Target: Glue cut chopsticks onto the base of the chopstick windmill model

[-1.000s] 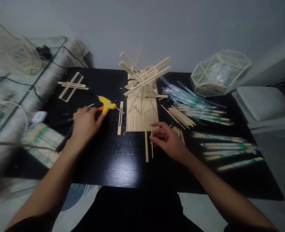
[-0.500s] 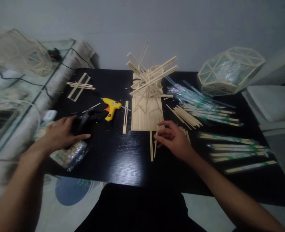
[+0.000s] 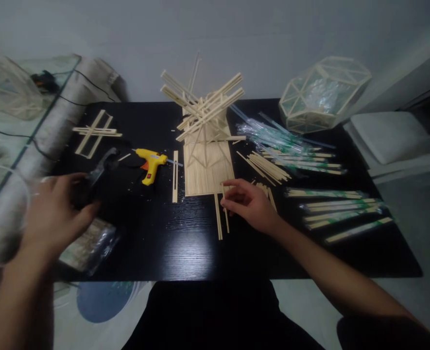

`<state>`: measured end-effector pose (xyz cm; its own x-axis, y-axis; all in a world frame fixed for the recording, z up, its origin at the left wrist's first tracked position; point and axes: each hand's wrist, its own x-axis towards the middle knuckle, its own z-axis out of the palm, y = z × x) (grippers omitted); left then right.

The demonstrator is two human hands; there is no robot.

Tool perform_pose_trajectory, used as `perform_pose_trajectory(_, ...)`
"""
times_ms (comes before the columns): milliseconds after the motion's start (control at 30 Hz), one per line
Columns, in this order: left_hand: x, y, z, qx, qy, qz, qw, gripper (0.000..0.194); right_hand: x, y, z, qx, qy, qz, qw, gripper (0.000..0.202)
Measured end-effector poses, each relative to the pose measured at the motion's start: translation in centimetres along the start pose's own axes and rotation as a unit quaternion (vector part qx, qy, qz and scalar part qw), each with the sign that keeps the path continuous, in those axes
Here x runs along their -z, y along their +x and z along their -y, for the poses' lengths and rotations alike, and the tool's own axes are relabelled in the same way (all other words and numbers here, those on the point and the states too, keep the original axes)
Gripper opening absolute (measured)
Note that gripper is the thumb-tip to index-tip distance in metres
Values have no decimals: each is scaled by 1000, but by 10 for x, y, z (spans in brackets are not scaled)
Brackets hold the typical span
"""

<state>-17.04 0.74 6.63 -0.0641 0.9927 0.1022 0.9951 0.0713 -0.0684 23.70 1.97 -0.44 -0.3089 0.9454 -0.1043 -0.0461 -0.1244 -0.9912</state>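
Observation:
My left hand (image 3: 60, 209), smeared by motion, is curled around a dark, black tool (image 3: 103, 167) whose kind I cannot make out. Below that hand lies a clear plastic pack of sticks (image 3: 91, 245). My right hand (image 3: 249, 204) pinches a thin wooden stick (image 3: 227, 221) between thumb and fingers, close to two longer sticks (image 3: 218, 218) jutting toward me from the slatted stick base (image 3: 209, 177). On that base stands a windmill-like model with crossed stick blades (image 3: 207, 114). A yellow glue gun (image 3: 150, 163) lies left of the base, next to a narrow stick strip (image 3: 175, 177).
A crossed stick frame (image 3: 96, 131) lies at the back left of the black table (image 3: 134, 243). Loose sticks (image 3: 267, 167) and plastic-wrapped stick packs (image 3: 338, 206) cover the right side. A faceted stick-frame vessel (image 3: 324, 95) stands at the back right. A glass-topped surface (image 3: 50, 104) adjoins on the left.
The view has shifted, so most things appear further left. My left hand has drawn back leftward with the black tool. My right hand keeps its stick near the base's front edge.

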Motion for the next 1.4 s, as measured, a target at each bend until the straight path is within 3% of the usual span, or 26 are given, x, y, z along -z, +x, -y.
perform_pose_trajectory(100,-1,-7,-33,-89,-85,-32,992,41,1,0,-1,18,3,-5,1000,38)
perform_pose_trajectory(200,-7,-10,-73,-167,-168,-1,972,37,2,0,0,23,11,-8,1000,34)
perform_pose_trajectory(333,-19,-2,-123,-211,-221,15,952,43,2,-1,1,24,21,-2,999,34)
perform_pose_trajectory(467,-28,8,-152,-246,-226,23,942,46,2,0,-1,33,16,-19,999,35)
perform_pose_trajectory(600,-34,9,-160,-240,-243,36,939,45,3,0,3,37,-5,-22,999,26)
perform_pose_trajectory(833,-47,1,-158,-252,-263,31,931,43,3,-2,10,32,-69,-28,997,12)
perform_pose_trajectory(1200,-52,-1,-159,-233,-281,64,929,44,4,-3,9,16,-77,-21,997,19)
perform_pose_trajectory(1400,-54,-2,-159,-228,-288,73,927,43,5,-3,7,42,-102,-29,994,19)
